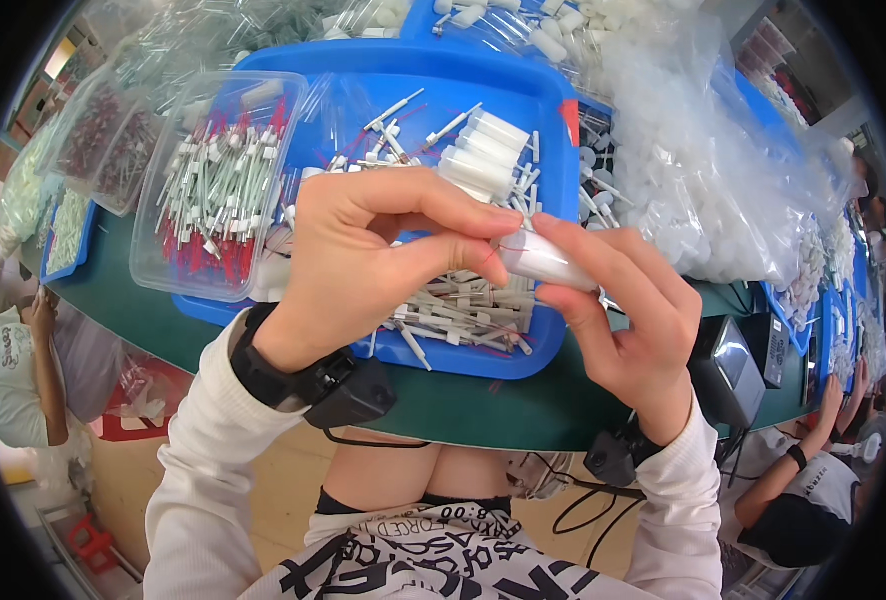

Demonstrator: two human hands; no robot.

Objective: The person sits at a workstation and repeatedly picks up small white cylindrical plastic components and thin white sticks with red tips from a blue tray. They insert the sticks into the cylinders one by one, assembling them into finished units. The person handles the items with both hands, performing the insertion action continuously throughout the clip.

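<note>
holding a small white plastic tube (543,258) between both hands, just above the near part of a blue tray (523,120). left hand (363,265) is curled, thumb & forefinger tips pinched at the tube's left end, w/ a thin red thread-like bit showing there; other fingers folded in. right hand (623,310) grips the tube's right part betw thumb and fingers, mostly closed round it. tray holds loose white sticks (463,305) w/ red tips and a row of white caps (483,150). a clear box (178,275) left of it, resting on the tray's left edge, is full of the same white and red pieces. clear bags of white parts (703,170) lie to the right on the green table (463,400). black wristbands on both wrists. another person's arm (803,455) at lower right, well apart.
</note>
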